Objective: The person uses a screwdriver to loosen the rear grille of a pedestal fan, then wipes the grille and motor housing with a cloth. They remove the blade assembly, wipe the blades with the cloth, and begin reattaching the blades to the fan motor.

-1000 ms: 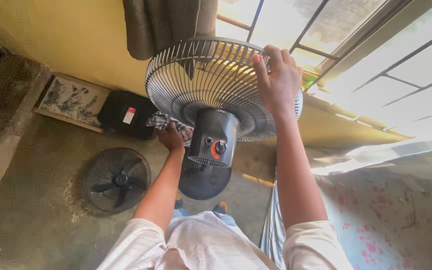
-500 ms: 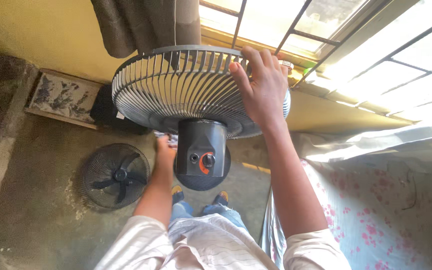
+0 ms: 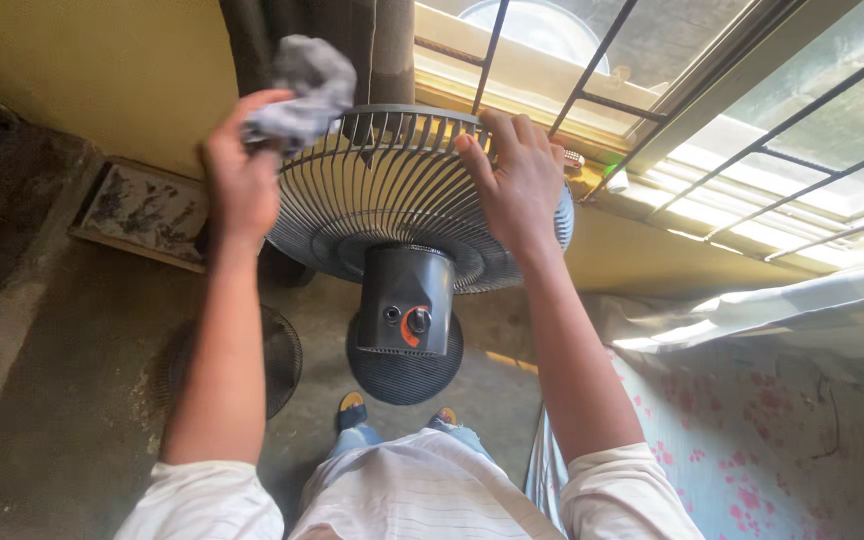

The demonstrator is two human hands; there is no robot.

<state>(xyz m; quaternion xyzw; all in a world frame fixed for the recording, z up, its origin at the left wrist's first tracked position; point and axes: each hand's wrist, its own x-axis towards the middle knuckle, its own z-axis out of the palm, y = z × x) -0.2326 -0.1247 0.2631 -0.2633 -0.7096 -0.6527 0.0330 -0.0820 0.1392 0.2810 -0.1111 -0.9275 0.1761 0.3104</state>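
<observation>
A second fan grille [image 3: 277, 360] lies flat on the grey concrete floor [image 3: 52, 430], close to a yellow wall [image 3: 102, 70]. A framed, dusty panel [image 3: 142, 212] leans at the wall's foot. Dark curtain [image 3: 352, 40] hangs beside a barred window [image 3: 712, 110]. A pink-flowered cloth [image 3: 752, 440] spreads nearby. Two sandalled feet [image 3: 352, 408] show below.

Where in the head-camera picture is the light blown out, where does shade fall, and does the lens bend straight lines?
Head view: the window at upper right glares nearly white; the floor at left lies in dull shade; the fan grille, left hand with its grey cloth and right hand read sharp; window bars splay outward, a wide-angle effect.
</observation>
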